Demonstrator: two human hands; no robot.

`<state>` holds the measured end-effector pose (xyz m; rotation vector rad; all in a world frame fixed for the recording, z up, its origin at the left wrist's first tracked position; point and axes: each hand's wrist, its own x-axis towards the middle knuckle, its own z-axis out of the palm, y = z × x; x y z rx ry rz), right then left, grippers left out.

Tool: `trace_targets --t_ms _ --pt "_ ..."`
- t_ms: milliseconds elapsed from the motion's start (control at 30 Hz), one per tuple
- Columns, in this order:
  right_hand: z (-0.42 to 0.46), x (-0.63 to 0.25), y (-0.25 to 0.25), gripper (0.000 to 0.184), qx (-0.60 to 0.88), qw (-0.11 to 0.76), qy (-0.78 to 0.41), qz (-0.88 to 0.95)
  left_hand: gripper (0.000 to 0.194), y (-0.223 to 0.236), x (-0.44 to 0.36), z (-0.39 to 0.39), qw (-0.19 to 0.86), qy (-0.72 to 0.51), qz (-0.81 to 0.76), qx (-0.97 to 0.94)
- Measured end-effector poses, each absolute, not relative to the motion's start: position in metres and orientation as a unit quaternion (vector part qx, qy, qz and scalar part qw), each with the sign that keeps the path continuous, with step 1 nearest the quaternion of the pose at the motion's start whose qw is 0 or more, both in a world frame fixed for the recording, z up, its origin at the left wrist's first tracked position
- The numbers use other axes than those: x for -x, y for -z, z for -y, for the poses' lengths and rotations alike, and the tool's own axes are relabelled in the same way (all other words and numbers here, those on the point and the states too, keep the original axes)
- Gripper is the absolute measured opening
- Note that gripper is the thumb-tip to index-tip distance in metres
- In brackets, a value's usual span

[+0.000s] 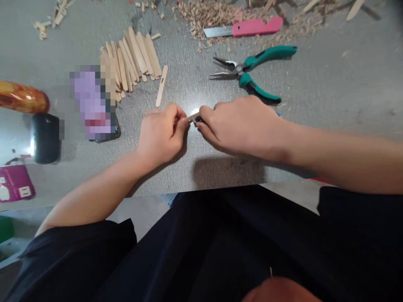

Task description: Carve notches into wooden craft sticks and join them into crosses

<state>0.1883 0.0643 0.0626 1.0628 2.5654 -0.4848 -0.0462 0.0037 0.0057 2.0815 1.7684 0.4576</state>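
My left hand (162,134) is closed, pinching a wooden craft stick (189,117) between thumb and fingers, just above the table. My right hand (242,123) is wrapped round a tool, likely a cutter knife (197,119). Only its dark metal front end and a bit of blue behind the hand show; the palm hides the rest. The tool's front end meets the stick between both hands. Just beyond my left hand lies a single craft stick (161,86) with a small slot cut in it.
Several craft sticks (135,58) lie in a pile beside a pixelated phone (92,105). Green-handled pliers (241,69) lie open beyond my right hand. A pink knife (256,27) rests by wood shavings (208,16). At left are a dark rounded object (46,138) and a purple box (19,182).
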Motion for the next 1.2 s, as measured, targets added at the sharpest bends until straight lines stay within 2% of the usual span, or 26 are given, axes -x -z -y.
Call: trace_targets --t_ms 233,400,633,900,967,1200 --pt "-0.076 -0.193 -0.061 0.065 -0.323 0.165 0.142 -0.921 0.022 -0.013 0.048 -0.012 0.166 -0.084 -0.614 -0.767" --pt "-0.075 -0.193 -0.06 0.06 -0.325 0.169 0.144 -0.919 0.03 -0.006 0.045 -0.009 0.138 -0.081 -0.612 -0.774" --pt "-0.068 -0.191 -0.057 0.054 -0.338 0.162 0.165 -0.912 0.042 0.009 0.037 0.001 0.043 -0.112 -0.565 -0.817" --pt "-0.062 -0.186 -0.058 0.053 -0.358 0.169 0.168 -0.903 0.035 0.011 0.036 0.003 -0.107 -0.145 -0.471 -0.863" --pt "-0.061 -0.185 -0.059 0.053 -0.359 0.169 0.171 -0.902 0.036 0.011 0.035 0.004 -0.104 -0.154 -0.47 -0.863" --pt "-0.065 -0.187 -0.057 0.056 -0.354 0.169 0.164 -0.905 0.041 0.014 0.038 0.002 0.023 -0.137 -0.575 -0.806"
